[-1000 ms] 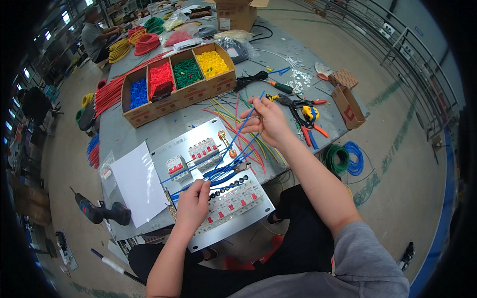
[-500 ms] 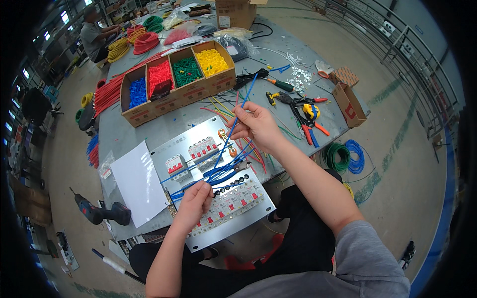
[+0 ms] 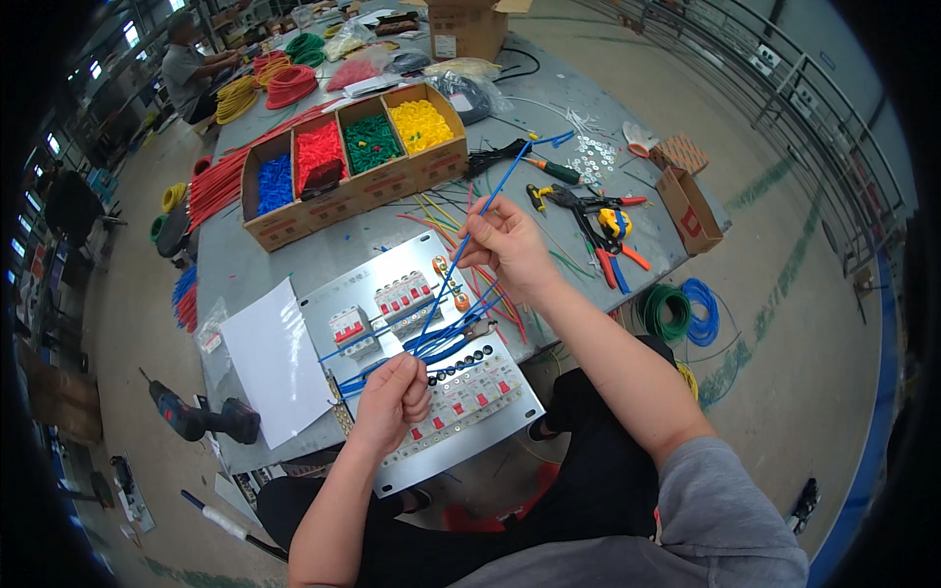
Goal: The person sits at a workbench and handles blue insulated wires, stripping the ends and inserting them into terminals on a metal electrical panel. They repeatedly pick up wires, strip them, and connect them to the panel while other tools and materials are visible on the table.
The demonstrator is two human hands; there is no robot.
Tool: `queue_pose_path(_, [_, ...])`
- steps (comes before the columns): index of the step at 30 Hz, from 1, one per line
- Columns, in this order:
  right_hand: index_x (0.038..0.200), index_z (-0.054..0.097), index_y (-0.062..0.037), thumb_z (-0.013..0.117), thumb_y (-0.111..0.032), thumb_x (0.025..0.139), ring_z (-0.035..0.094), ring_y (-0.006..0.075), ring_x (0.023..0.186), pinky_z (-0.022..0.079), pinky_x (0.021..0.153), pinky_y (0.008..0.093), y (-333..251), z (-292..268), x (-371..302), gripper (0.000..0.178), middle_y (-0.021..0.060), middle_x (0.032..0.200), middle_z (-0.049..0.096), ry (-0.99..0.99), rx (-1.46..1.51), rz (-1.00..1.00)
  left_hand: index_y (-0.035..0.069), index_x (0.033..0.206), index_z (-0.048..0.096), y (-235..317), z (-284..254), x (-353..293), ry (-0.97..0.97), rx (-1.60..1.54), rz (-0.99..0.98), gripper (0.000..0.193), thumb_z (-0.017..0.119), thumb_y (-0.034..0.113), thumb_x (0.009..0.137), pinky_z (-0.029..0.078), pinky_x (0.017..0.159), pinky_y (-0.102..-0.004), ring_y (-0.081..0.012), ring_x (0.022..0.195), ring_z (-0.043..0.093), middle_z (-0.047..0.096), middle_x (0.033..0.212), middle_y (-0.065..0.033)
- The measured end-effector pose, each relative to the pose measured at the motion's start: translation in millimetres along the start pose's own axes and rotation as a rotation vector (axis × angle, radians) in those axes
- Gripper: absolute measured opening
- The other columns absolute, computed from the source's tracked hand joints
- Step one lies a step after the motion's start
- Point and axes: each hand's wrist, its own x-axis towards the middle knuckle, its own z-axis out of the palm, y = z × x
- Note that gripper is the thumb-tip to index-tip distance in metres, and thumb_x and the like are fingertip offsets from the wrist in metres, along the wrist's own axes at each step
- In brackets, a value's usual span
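My right hand [image 3: 507, 247] pinches a long blue wire [image 3: 511, 172] between thumb and fingers, and the wire's upper end points up and to the right. Closed fingers of my left hand [image 3: 391, 400] grip that wire's lower part over a metal mounting plate [image 3: 337, 285]. Fixed on the plate are a small breaker [image 3: 351, 328], a wider breaker block [image 3: 403, 297] and a lower row of breakers with red levers [image 3: 449, 407]. Several more blue wires and blue-handled pliers [image 3: 443, 345] lie across the middle of the plate, partly behind my left hand.
A cardboard box [image 3: 358, 202] holds blue, red, green and yellow sleeves in compartments. White paper [image 3: 277, 365] and a cordless drill [image 3: 203, 416] are at the left. Cutters [image 3: 595, 235], a tape measure [image 3: 616, 223] and wire coils [image 3: 665, 312] lie right. A person [image 3: 186, 67] sits far left.
The blue wire's upper end has swung to the right and now leans more. My left hand has shifted slightly right, its fingers curled tighter. My right hand has hardly moved.
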Motion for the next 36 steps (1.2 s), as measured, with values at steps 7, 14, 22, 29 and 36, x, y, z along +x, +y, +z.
queue_pose_path(7, [0.129, 0.054, -0.0027, 0.063, -0.016, 0.104, 0.073, 0.0208, 0.085, 0.064, 0.073, 0.0329, -2.8, -6.7, 2.1, 0.03, 0.0101, 0.099, 0.07, -0.009, -0.004, 0.111, 0.009, 0.083, 0.049, -20.8, -14.6, 1.8, 0.064, 0.21, 0.182, 0.035, 0.048, 0.031, 0.11, 0.029, 0.055, -0.0309, -0.0102, 0.057, 0.031, 0.033, 0.061, 0.0023])
queue_pose_path(14, [0.125, 0.051, -0.0027, 0.062, -0.014, 0.104, 0.074, 0.0232, 0.083, 0.064, 0.073, 0.034, 38.5, 43.2, -45.7, 0.026, 0.0127, 0.099, 0.068, -0.187, -0.037, 0.374, 0.005, 0.079, 0.049, -19.3, 2.6, -0.4, 0.347, 0.86, 0.411, 0.041, 0.045, 0.03, 0.111, 0.035, 0.062, -0.028, -0.0098, 0.066, 0.04, 0.047, 0.07, -0.0007])
queue_pose_path(22, [0.129, 0.046, -0.0066, 0.067, -0.009, 0.1, 0.074, 0.0243, 0.085, 0.064, 0.074, 0.0335, 31.8, 49.5, -49.9, 0.035, 0.0122, 0.1, 0.066, -0.185, -0.007, 0.379, 0.005, 0.077, 0.049, -20.2, -4.3, 2.9, 0.305, 0.837, 0.47, 0.043, 0.042, 0.029, 0.112, 0.034, 0.063, -0.0279, -0.0096, 0.067, 0.039, 0.046, 0.073, 0.0006])
queue_pose_path(29, [0.122, 0.046, -0.0064, 0.07, -0.006, 0.097, 0.074, 0.0227, 0.081, 0.064, 0.072, 0.0321, 48.8, 52.2, -59.0, 0.035, 0.0119, 0.097, 0.066, -0.124, 0.022, 0.254, 0.005, 0.078, 0.049, -19.7, -4.0, 5.9, 0.336, 0.866, 0.44, 0.043, 0.043, 0.03, 0.112, 0.035, 0.061, -0.028, -0.0095, 0.065, 0.039, 0.045, 0.07, 0.0015])
queue_pose_path(36, [0.118, 0.046, -0.0061, 0.065, -0.011, 0.101, 0.075, 0.0233, 0.081, 0.064, 0.071, 0.0324, 50.5, 47.3, -51.3, 0.026, 0.0134, 0.094, 0.068, -0.153, -0.025, 0.215, 0.005, 0.077, 0.049, -18.5, -6.2, 9.8, 0.351, 0.894, 0.442, 0.043, 0.045, 0.031, 0.111, 0.035, 0.061, -0.028, -0.0088, 0.065, 0.039, 0.045, 0.069, 0.0024])
